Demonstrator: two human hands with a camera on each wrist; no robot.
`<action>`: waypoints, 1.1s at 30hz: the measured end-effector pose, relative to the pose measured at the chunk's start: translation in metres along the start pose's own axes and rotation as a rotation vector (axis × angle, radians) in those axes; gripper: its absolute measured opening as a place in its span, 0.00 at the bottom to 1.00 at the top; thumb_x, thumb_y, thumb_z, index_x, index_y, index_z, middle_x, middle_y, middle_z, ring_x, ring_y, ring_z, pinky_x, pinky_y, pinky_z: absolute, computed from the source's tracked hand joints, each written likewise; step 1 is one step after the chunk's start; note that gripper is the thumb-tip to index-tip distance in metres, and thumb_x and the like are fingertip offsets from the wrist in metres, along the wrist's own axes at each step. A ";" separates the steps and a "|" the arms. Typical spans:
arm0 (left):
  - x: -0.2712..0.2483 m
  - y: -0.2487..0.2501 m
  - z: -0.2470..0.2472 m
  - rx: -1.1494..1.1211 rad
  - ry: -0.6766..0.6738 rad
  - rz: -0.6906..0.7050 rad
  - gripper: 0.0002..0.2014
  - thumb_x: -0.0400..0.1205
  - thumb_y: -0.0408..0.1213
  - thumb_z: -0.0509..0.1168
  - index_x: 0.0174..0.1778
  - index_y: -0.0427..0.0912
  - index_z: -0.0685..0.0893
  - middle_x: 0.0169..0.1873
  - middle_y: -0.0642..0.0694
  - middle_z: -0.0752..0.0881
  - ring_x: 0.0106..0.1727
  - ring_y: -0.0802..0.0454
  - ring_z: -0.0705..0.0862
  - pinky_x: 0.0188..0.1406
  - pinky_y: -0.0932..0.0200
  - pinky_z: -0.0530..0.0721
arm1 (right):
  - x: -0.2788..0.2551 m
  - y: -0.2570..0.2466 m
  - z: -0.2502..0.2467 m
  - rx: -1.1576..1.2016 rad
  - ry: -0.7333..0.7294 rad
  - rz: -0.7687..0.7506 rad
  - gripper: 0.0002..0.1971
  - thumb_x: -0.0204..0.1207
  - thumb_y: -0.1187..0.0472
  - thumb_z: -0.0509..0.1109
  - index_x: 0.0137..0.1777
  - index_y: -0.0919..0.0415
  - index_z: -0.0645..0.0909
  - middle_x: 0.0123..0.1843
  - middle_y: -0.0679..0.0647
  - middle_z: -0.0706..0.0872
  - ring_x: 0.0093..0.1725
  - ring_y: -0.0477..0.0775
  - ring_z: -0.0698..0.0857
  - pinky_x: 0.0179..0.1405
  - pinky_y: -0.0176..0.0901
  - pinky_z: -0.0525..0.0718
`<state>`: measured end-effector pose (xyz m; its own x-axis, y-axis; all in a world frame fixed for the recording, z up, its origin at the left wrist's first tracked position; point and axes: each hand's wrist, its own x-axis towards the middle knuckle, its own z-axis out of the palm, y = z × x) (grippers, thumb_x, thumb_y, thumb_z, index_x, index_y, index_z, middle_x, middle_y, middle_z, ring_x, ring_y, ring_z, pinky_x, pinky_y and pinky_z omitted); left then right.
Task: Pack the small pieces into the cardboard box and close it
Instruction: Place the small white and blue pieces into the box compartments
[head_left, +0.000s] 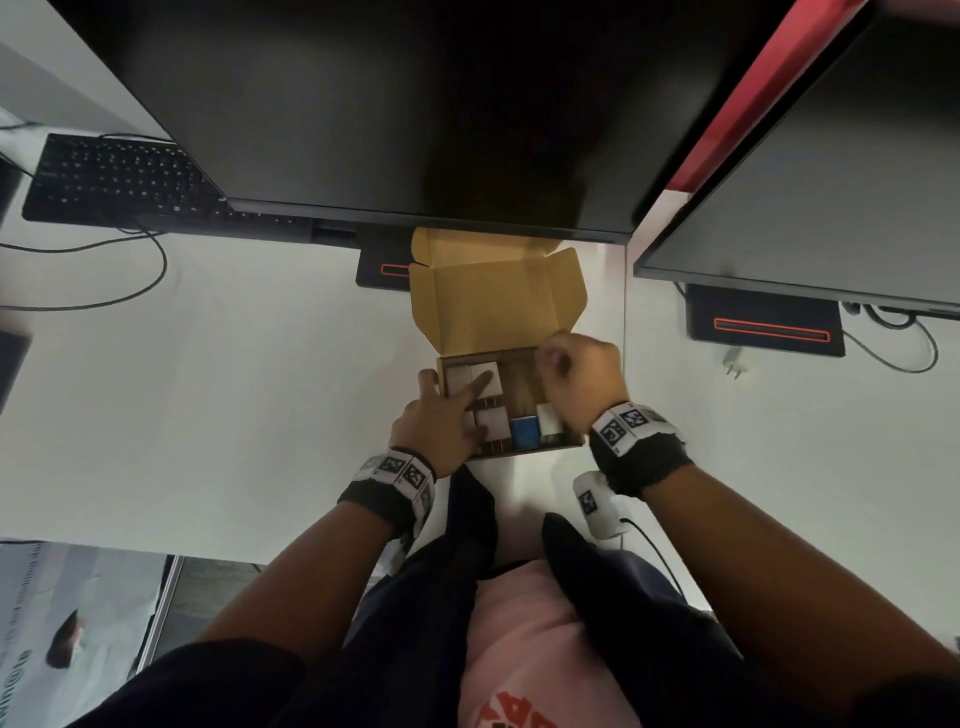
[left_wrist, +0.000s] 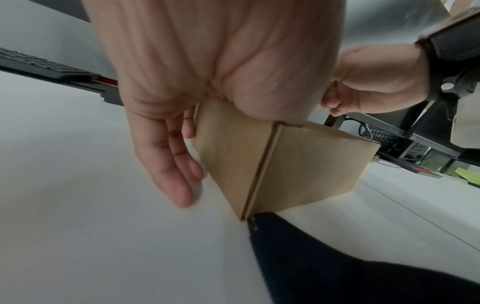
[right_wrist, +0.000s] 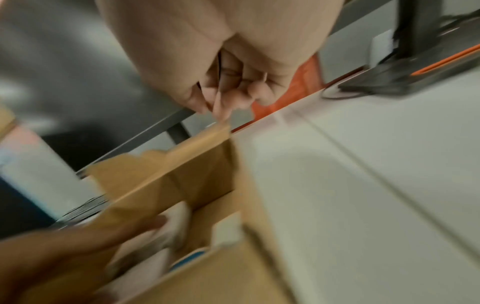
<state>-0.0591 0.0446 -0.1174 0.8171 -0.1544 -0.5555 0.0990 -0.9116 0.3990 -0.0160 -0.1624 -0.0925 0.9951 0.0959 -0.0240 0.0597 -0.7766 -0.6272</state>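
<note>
The open cardboard box (head_left: 524, 451) sits on the white desk (head_left: 260, 389) in front of me, its lid (head_left: 493, 306) standing up at the back. Inside lie white pieces (head_left: 493, 421) and a blue piece (head_left: 523, 433). My left hand (head_left: 452, 400) lies over the box's left side, its index finger straight on a white piece and its thumb outside the wall. In the left wrist view the other fingers (left_wrist: 166, 160) hang straight along the box's (left_wrist: 298, 164) outer wall. My right hand (head_left: 576, 369) is curled at the far right corner, and its fingertips (right_wrist: 223, 107) pinch the lid's side flap (right_wrist: 221, 129).
A large dark monitor (head_left: 415, 104) overhangs the box, its base (head_left: 384, 265) just behind. A second monitor (head_left: 831, 182) and its base (head_left: 763, 322) stand to the right. A keyboard (head_left: 119, 176) with cables lies far left. A white tagged device (head_left: 597, 506) sits by my right wrist.
</note>
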 end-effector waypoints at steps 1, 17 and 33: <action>0.000 -0.001 0.001 0.015 0.000 0.005 0.34 0.82 0.59 0.62 0.84 0.70 0.56 0.77 0.41 0.58 0.62 0.32 0.82 0.62 0.43 0.83 | 0.000 0.010 -0.011 0.003 0.055 0.031 0.05 0.76 0.64 0.71 0.42 0.59 0.88 0.36 0.51 0.89 0.34 0.50 0.84 0.39 0.38 0.82; 0.004 -0.007 0.011 -0.011 -0.021 0.001 0.33 0.82 0.57 0.64 0.84 0.67 0.60 0.80 0.41 0.57 0.70 0.32 0.79 0.71 0.44 0.78 | -0.001 0.167 -0.074 -0.434 -0.028 0.758 0.27 0.77 0.70 0.65 0.76 0.54 0.71 0.80 0.65 0.62 0.72 0.79 0.69 0.67 0.71 0.78; 0.003 -0.007 0.008 -0.103 -0.008 0.017 0.33 0.81 0.54 0.67 0.83 0.67 0.64 0.77 0.42 0.59 0.66 0.32 0.81 0.70 0.46 0.79 | -0.016 0.025 -0.011 0.056 0.115 -0.135 0.09 0.72 0.65 0.79 0.50 0.63 0.85 0.52 0.57 0.83 0.44 0.46 0.81 0.45 0.22 0.78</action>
<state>-0.0619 0.0471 -0.1278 0.8143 -0.1729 -0.5540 0.1436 -0.8649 0.4810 -0.0294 -0.1903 -0.0991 0.9809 0.1226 0.1510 0.1924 -0.7250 -0.6613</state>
